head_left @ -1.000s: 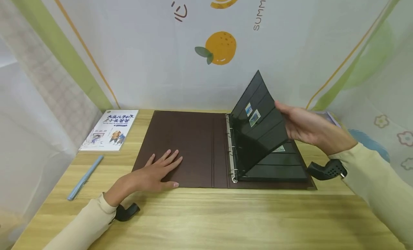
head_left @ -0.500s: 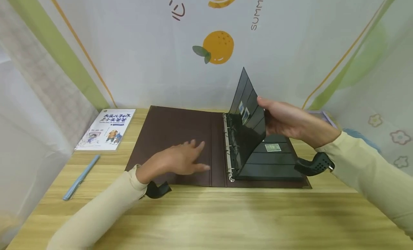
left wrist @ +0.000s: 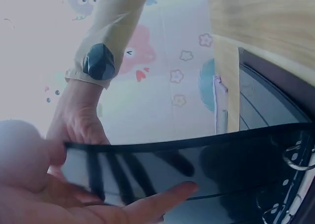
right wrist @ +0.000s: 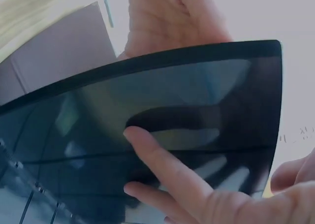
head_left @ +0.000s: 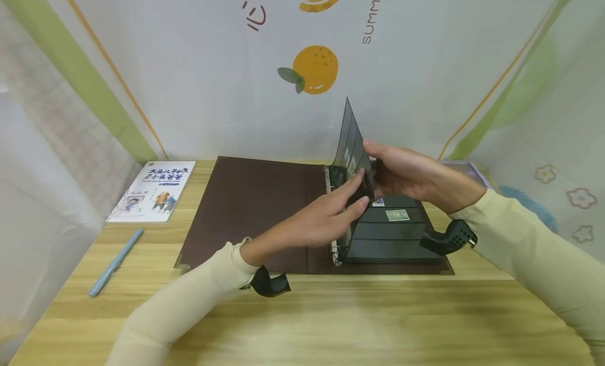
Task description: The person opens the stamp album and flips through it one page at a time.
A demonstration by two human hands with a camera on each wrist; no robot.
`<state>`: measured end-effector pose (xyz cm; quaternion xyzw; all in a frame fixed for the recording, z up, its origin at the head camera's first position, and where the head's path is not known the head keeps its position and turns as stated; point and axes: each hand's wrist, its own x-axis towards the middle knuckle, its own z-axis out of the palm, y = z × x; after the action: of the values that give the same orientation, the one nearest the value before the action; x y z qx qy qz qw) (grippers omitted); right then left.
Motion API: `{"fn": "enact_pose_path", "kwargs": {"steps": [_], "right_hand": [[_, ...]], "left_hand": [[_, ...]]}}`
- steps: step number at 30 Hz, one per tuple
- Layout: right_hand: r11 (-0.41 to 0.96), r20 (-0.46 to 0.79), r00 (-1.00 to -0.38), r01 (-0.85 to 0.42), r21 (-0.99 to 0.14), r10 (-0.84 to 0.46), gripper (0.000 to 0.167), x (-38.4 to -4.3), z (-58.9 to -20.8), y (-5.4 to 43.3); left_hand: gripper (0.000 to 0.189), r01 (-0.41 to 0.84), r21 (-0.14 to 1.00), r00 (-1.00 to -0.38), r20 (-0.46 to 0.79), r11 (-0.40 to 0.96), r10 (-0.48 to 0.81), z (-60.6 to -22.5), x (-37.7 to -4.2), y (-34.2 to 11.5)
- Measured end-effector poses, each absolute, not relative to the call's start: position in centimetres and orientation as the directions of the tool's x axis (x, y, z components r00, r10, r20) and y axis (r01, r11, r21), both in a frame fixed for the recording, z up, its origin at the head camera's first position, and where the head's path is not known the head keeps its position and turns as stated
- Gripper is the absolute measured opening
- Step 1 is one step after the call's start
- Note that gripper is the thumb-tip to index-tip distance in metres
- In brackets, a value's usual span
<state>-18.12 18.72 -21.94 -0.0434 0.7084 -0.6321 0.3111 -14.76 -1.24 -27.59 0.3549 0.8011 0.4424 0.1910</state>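
Currently, both hands are at a thin black plastic leaf with horizontal strip pockets [head_left: 351,132], raised nearly upright from the silvery metal ring spine [head_left: 336,254] of a dark brown ring-binder album [head_left: 255,198]. Album lies spread on the pale wood-grain table [head_left: 331,321]. Right hand [head_left: 411,174] pinches the leaf near its free edge, thumb up at the edge, other fingers laid against the right-hand face. Left hand [head_left: 316,224] has fingers nearly straight, touching the left-hand face, thumb spread apart from them. Right of the spine, flat black pages [head_left: 397,249]; on top, a small green rectangular stamp [head_left: 397,215], with a blue-and-red stamp [head_left: 378,202] partly hidden beside it. Left of the album, a white illustrated booklet with blue lettering [head_left: 151,191]; nearer the person, a slim light-blue pen [head_left: 115,263], set slantwise. Behind, white cloth printed with an orange [head_left: 315,69].
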Motion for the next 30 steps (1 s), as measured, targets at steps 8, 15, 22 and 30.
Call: {"fn": "enact_pose_path", "kwargs": {"steps": [8,15,22,30], "right_hand": [[0.186,-0.311,-0.728,0.250,-0.950,-0.611,0.068,-18.1,-22.9,16.4],[0.363,-0.283,-0.746,0.059,-0.930,-0.603,0.069,-17.5,-24.6,14.7],[0.512,-0.206,-0.799,-0.143,-0.847,-0.565,0.065,-16.0,-27.2,14.9],[0.704,0.029,-0.887,-0.384,-0.597,-0.460,0.057,-14.5,-34.5,17.8]], "left_hand": [[0.060,-0.063,0.998,-0.825,-0.042,-0.018,0.564,-26.9,-14.5,-4.5],[0.057,-0.218,0.968,-0.852,-0.127,-0.123,0.507,-26.6,-15.6,-7.3],[0.059,-0.229,0.970,-0.871,-0.166,-0.084,0.463,-27.5,-16.0,-8.4],[0.060,-0.259,0.961,-0.869,-0.187,-0.100,0.458,-28.8,-16.4,-9.5]]}}
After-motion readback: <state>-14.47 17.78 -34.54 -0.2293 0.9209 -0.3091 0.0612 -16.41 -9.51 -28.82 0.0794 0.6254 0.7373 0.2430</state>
